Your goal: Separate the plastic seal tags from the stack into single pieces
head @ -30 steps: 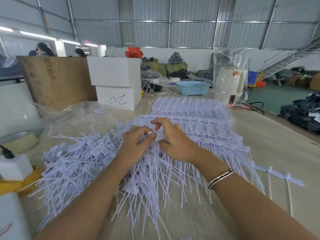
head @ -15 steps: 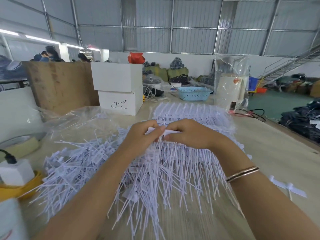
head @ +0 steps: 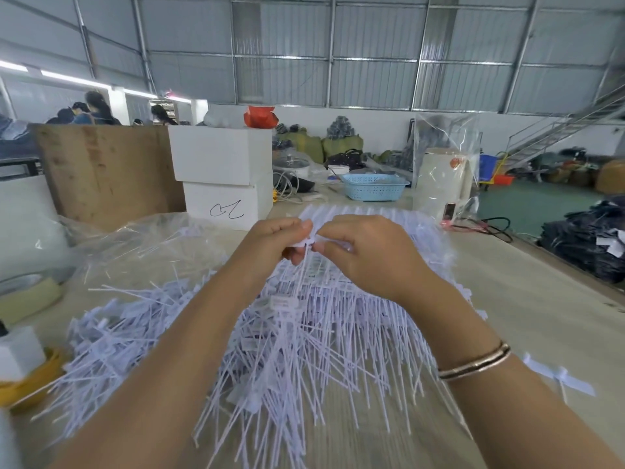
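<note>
- Many white seal tags were spread in a big pile on the table.
- One tag strip was pinched above the pile by the left hand and right hand.
- Probably, a gentle, clean snap was needed.
- Fingertips and the join were blurred.

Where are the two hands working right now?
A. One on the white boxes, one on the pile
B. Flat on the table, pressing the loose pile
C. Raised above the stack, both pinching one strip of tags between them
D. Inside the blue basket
C: the left hand and right hand meet above the stack of tags, both pinching a strip of tags whose tails hang down.
</note>
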Available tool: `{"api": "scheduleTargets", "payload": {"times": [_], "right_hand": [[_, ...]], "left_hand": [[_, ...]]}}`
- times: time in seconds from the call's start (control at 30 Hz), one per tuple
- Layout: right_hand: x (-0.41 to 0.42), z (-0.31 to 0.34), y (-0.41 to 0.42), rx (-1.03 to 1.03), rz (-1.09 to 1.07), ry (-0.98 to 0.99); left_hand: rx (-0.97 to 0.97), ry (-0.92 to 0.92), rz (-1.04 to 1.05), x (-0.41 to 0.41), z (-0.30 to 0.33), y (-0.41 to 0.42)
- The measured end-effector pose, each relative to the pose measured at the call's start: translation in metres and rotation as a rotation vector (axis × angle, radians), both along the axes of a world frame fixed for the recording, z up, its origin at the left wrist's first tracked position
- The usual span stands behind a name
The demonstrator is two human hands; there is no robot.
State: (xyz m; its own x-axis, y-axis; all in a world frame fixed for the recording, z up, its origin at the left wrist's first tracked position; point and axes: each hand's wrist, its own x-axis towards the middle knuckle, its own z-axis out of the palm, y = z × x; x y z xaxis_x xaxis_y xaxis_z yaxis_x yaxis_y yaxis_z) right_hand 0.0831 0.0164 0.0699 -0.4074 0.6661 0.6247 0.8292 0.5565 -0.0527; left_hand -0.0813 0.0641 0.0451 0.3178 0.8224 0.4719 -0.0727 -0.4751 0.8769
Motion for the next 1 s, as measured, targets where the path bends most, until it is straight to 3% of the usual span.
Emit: {"api": "scheduleTargets", "payload": {"times": [0.07,0.2,0.33,0.47,0.57,0.67,0.77,0.8,0.93,1.0], "right_hand": [[0.001,-0.004,-0.004,0.04,-0.009,-0.01],[0.003,-0.01,-0.009,-0.086,0.099,0.185],[0.007,-0.009,-0.006,-0.203,0.051,0.201],[0.012,-0.01,-0.002,-0.421,0.039,0.226],[0.014,-0.009,0.002,-0.421,0.071,0.224],[0.016,-0.007,0.003,-0.406,0.102,0.262],[0.018,-0.007,0.005,-0.424,0.094,0.271],[0.018,-0.007,0.005,-0.44,0.104,0.286],[0.017,-0.006,0.001,-0.526,0.207,0.408],[0.016,-0.005,-0.001,-0.507,0.262,0.405]], "left_hand": [[-0.035,-0.009,-0.036,0.0,-0.004,0.0],[-0.211,-0.276,-0.037,-0.014,-0.006,0.001],[-0.016,0.223,0.176,-0.038,-0.01,0.006],[0.033,0.484,0.313,-0.041,-0.014,0.01],[0.081,0.725,0.469,-0.042,-0.016,0.013],[0.178,1.097,0.651,-0.044,-0.01,0.011],[0.178,1.359,0.677,-0.041,-0.003,0.009],[0.198,1.332,0.653,-0.04,0.001,0.007],[0.158,0.681,0.285,-0.017,0.02,-0.013],[0.201,0.633,0.197,-0.005,0.024,-0.019]]}}
